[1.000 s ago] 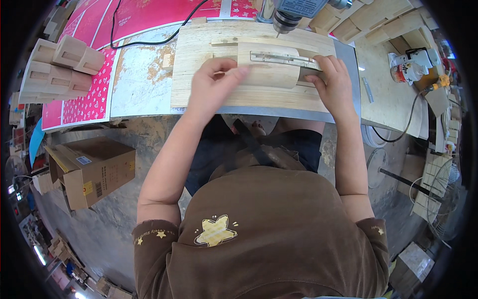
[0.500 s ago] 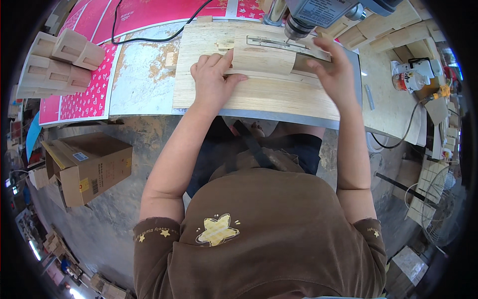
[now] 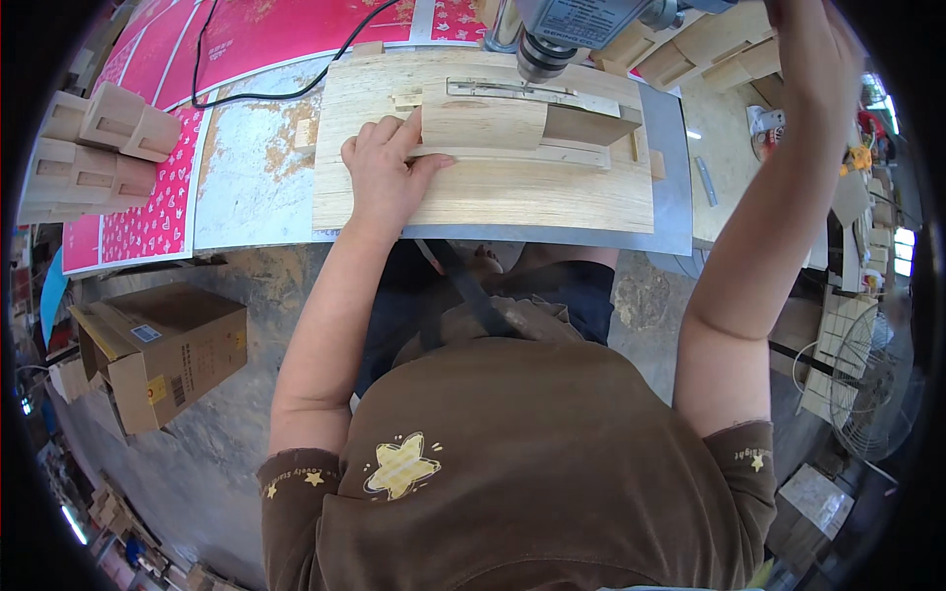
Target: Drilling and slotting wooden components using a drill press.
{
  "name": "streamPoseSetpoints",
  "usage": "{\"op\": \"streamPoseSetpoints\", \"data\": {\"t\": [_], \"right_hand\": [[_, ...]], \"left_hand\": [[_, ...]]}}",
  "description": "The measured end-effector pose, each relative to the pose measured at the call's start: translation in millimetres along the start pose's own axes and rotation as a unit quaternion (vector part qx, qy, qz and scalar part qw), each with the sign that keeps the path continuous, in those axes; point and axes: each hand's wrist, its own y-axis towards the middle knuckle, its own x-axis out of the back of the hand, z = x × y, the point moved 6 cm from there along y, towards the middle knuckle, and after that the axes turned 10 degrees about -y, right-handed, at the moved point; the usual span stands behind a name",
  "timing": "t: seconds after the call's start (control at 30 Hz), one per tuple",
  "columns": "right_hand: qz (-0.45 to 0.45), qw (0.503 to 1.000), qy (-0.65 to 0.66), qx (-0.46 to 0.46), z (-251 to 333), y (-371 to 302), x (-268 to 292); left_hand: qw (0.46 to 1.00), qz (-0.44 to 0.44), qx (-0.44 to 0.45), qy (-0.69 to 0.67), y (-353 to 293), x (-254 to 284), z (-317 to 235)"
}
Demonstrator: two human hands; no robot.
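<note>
a person in a brown short-sleeved top [image 3: 562,443] with a yellow star on it, seen from above, sits at a workbench [image 3: 251,158] partly covered in red patterned sheeting. on the bench lies a wide, pale wooden board [image 3: 493,202]. on the floor to the person's left stands an open cardboard box [image 3: 202,345]. above the far edge of the board hangs a grey drill [image 3: 581,25], its chuck pointing down. at the far left of the bench is a stack of pale wooden pieces [image 3: 99,148]. the wooden block [image 3: 473,123] being worked lies on the board, left of the middle and just below the chuck. the left hand [image 3: 382,177] rests at the block's left end, thumb stretched apart from the bent fingers along the near edge; whether it pinches the block cannot be told. the right hand [image 3: 813,34] is raised at the upper right edge, partly cut off and blurred, so its grip cannot be told. a flat grey-brown plate [image 3: 591,126] sticks out at the block's right end, and a narrow slotted strip [image 3: 483,89] runs along its far side, under the chuck
</note>
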Motion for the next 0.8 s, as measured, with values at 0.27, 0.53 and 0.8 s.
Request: {"op": "streamPoseSetpoints", "data": {"t": [0.27,0.53,0.8], "right_hand": [[-0.157,0.986,0.063,0.007,-29,-112,-61],[-0.195,0.977,0.040,0.078,-58,-122,-108],[-0.264,0.964,-0.016,0.007,-23,-29,-9]], "left_hand": [[1.000,0.008,-0.006,-0.004,1,-2,1],[1.000,0.018,0.009,-0.008,0,-5,2],[1.000,0.011,0.004,0.002,2,-6,-3]]}}
